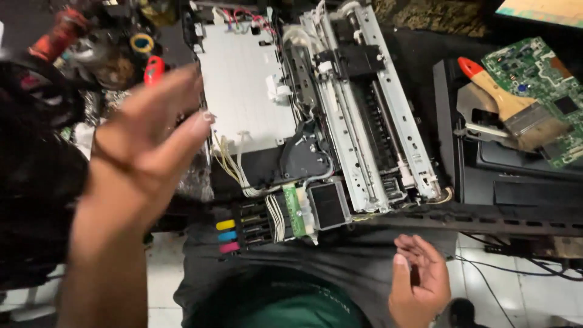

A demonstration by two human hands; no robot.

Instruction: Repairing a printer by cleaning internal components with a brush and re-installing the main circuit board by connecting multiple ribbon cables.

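Opened printer chassis (316, 115) flat on bench, long axis running away from viewer, ink tank end (234, 234) nearest. Left hand (143, 146) raised at its left edge, fingers spread, empty, possibly brushing it. Right hand (419, 279) below chassis, loosely curled, holding nothing.

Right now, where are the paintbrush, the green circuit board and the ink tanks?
Paintbrush (501, 101): head view, on the wooden handle.
Green circuit board (527, 68): head view, on its upper middle.
Ink tanks (226, 235): head view, on the blue cap between yellow and pink.
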